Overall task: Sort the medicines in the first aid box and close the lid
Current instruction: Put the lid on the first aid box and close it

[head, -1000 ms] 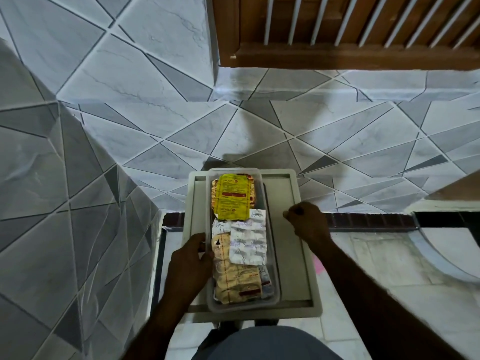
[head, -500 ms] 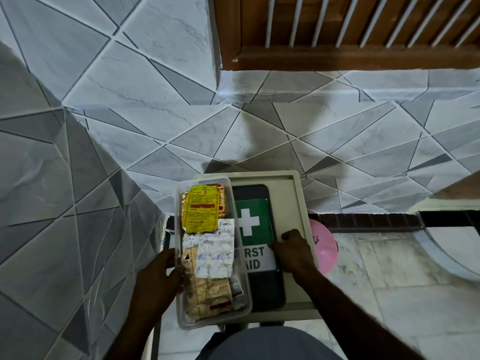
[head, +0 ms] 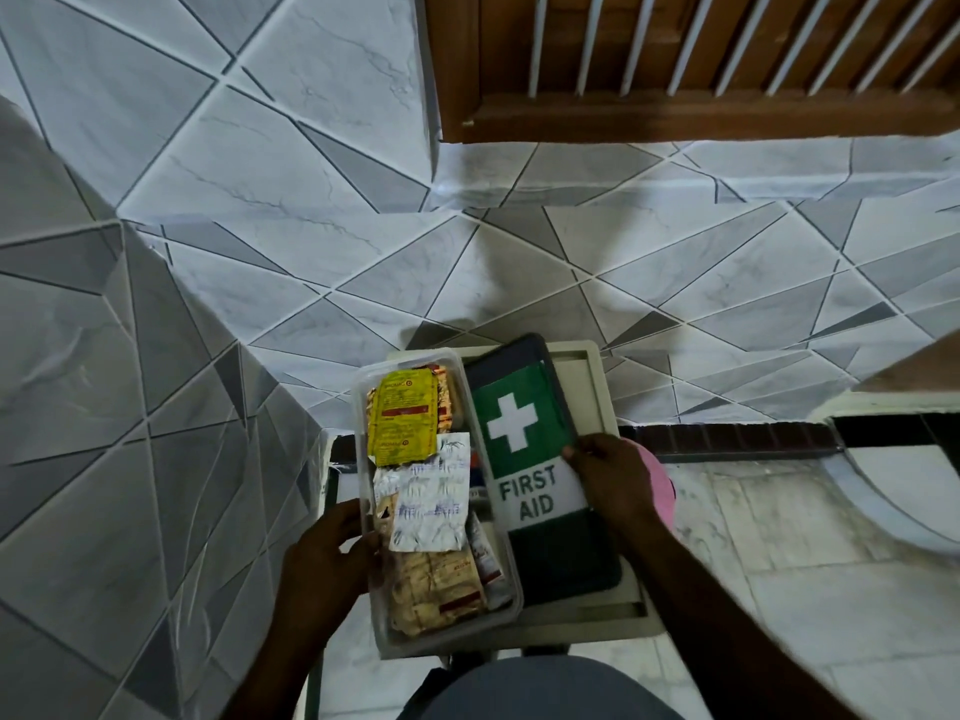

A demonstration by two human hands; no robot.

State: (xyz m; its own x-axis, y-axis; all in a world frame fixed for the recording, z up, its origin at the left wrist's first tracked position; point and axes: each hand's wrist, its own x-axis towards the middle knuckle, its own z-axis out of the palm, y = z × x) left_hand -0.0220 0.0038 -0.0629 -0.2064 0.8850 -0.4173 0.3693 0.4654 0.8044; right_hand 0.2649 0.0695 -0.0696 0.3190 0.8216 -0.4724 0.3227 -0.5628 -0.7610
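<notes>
Your left hand grasps the clear plastic box at its left rim, with the thumb hooked over the edge and into the box. The box sits at the left side of the small beige bench and overhangs its left and near edges.

Inside, the medicines lie flat in a row:
- A yellow strip is at the far end, on top of orange-edged packs.
- A silver strip with blue print is in the middle.
- Some tan strips are at the near end.
- A small white sachet is tucked against the right wall.

Your right hand grasps the lid by its right edge, fingers curled over it near the words FIRST AID. The lid is dark, with a green label and a white cross. It lies lengthways just beside the box, its left edge close against the box's right wall, and its far end reaches past the bench's far rim. You cannot tell whether the lid rests on the bench or is raised a little. The box is uncovered.

A pink thing (mostly hidden) shows behind your right wrist. Grey tiled wall fills the view above, with a wooden window frame at the top right.
</notes>
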